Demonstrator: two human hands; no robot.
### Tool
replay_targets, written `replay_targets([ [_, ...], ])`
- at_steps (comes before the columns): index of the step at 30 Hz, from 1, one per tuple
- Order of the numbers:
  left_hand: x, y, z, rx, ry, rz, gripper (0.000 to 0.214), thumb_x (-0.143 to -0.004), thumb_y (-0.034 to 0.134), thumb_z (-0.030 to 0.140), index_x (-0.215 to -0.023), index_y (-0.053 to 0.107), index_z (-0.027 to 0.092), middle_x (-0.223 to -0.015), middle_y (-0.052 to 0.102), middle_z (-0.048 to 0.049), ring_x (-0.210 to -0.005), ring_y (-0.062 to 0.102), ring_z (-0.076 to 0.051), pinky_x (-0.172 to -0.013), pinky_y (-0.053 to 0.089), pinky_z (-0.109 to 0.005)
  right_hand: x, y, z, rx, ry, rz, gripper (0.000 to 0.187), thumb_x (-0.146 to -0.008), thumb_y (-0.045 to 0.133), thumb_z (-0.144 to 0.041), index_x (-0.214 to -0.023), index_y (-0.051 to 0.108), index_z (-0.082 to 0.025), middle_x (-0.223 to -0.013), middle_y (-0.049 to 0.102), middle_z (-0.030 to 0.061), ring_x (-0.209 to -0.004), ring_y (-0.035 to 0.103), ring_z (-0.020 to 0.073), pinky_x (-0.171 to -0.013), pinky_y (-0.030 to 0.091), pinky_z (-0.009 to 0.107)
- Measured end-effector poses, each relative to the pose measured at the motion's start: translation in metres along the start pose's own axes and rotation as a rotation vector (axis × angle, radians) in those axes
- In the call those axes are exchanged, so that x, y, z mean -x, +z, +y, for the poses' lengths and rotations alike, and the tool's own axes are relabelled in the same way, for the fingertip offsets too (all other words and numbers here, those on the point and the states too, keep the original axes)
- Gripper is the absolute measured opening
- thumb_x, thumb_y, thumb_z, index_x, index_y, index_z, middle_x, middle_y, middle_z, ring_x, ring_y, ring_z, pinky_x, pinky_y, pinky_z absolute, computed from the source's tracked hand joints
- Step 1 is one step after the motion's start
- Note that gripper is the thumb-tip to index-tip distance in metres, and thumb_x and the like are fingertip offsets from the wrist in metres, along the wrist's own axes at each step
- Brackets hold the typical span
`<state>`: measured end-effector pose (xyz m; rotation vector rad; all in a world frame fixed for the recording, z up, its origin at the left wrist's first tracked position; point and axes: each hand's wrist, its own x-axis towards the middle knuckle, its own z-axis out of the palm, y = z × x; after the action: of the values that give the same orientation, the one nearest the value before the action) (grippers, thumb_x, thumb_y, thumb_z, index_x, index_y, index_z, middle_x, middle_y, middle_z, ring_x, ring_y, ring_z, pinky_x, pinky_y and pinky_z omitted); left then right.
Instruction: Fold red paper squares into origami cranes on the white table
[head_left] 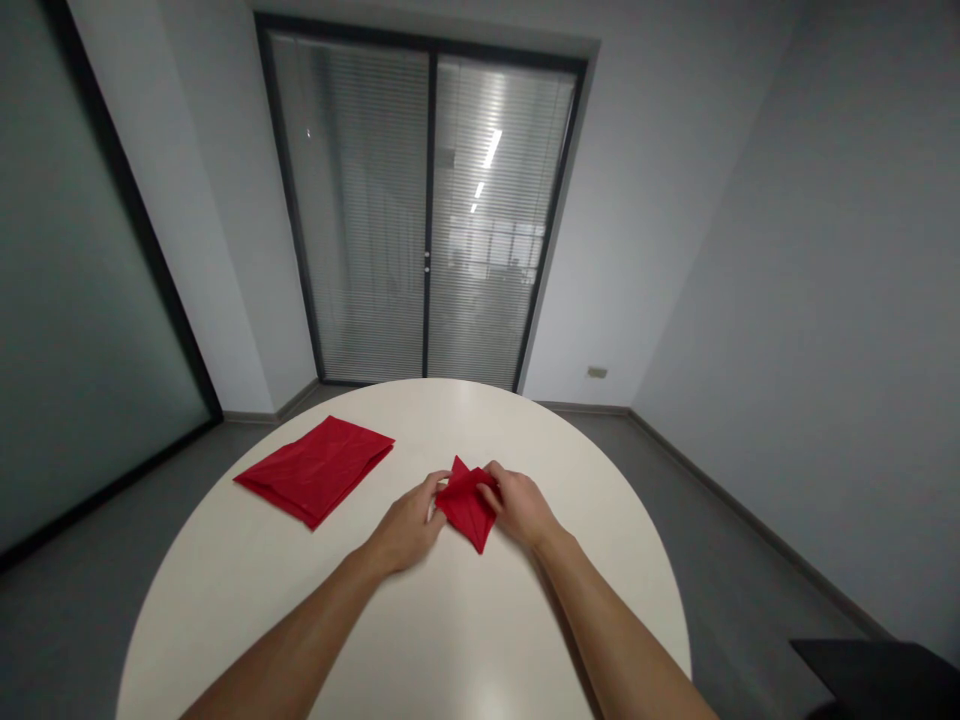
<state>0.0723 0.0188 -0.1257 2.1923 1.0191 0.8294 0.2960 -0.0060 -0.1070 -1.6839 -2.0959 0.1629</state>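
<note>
While open desk (585, 500) is stretching rightward from the small red paper (471, 510), near the middle, to its rounded edge, right hand (521, 505), angling inward, is clamping the paper between fingers (496, 471); left hand (411, 522) is touching the left corner, pinch unclear.

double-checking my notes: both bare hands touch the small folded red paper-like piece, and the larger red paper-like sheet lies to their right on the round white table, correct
No: in the head view, the larger red paper-like sheet lies to the left, not the right, of the left hand and right hand on the round white table. The rest stands.
</note>
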Motion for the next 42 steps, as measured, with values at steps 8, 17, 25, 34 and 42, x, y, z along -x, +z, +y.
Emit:
replay_targets([
  [8,-0.004,0.007,-0.007,-0.153,-0.027,0.089,0.032,-0.095,0.056,0.026,-0.126,0.061,0.022,-0.119,0.071,-0.0091,-0.109,0.067,-0.024,-0.099,0.049,-0.035,0.002,0.001,-0.001,-0.04,-0.087,-0.06,0.011,-0.096,0.048,-0.019,-0.106,0.051,-0.022,-0.089,0.07,0.0045,-0.076,0.061,0.0185,-0.067,0.033,0.026],
  [17,-0.005,0.003,-0.003,-0.279,0.013,0.094,0.031,-0.094,0.051,0.016,-0.117,0.071,0.023,-0.112,0.074,-0.0073,-0.107,0.066,-0.024,-0.097,0.05,-0.036,0.001,-0.001,-0.003,-0.072,-0.147,-0.093,0.013,-0.099,0.044,-0.018,-0.108,0.052,-0.023,-0.098,0.07,0.0055,-0.083,0.063,0.0183,-0.072,0.038,0.026],
  [25,0.0,-0.011,-0.006,-0.037,0.059,-0.047,0.054,-0.079,0.056,0.007,-0.13,0.061,0.023,-0.127,0.07,-0.0074,-0.113,0.066,-0.022,-0.103,0.049,-0.034,0.0,0.007,0.01,-0.22,-0.15,-0.037,0.025,-0.096,0.049,-0.014,-0.116,0.061,-0.023,-0.11,0.072,0.0072,-0.101,0.065,0.0201,-0.089,0.046,0.031],
  [34,-0.002,-0.011,-0.002,-0.022,0.083,-0.056,0.032,-0.091,0.061,0.027,-0.122,0.066,0.025,-0.119,0.074,-0.0064,-0.107,0.069,-0.024,-0.093,0.052,-0.032,0.002,0.008,0.008,-0.343,-0.076,-0.002,0.036,-0.103,0.043,-0.026,-0.139,0.046,-0.024,-0.113,0.072,0.0085,-0.098,0.067,0.0218,-0.088,0.05,0.034],
  [42,-0.002,-0.019,0.002,0.139,0.069,-0.145,0.016,-0.089,0.066,0.029,-0.103,0.064,0.023,-0.103,0.077,-0.0031,-0.098,0.072,-0.021,-0.087,0.051,-0.029,0.002,0.009,0.009,-0.361,-0.096,0.007,0.035,-0.103,0.04,-0.023,-0.137,0.044,-0.021,-0.118,0.071,0.0117,-0.101,0.067,0.0227,-0.089,0.049,0.035],
])
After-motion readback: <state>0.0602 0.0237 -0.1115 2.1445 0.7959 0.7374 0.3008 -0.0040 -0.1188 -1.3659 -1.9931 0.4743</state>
